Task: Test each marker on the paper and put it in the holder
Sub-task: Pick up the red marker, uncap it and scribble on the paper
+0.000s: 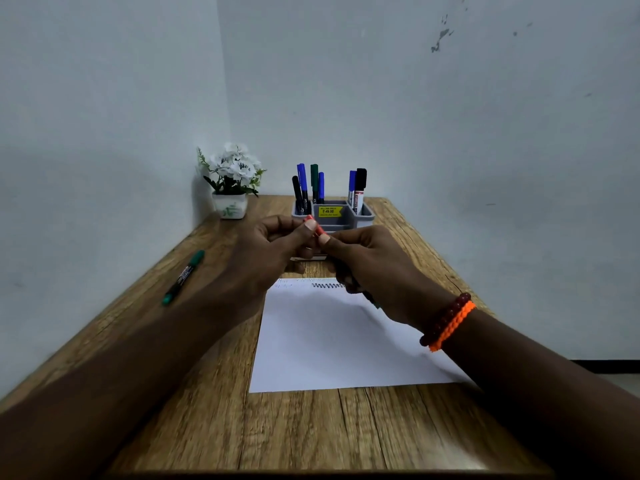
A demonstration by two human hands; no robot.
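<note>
both hands meet above the paper (332, 341): the left hand (273, 247) and right hand (367, 268) pinch a red marker (313, 227) between them, likely working its cap. the holder (332, 216) waits at twelve o'clock; a green marker (183, 277) lies at nine.

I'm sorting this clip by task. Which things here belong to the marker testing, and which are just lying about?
Part of the job:
red marker, held by left hand and right hand
white paper sheet with test scribbles
grey plastic holder with markers in it
green marker lying on the wooden table

Lying about:
white potted flowers
</note>
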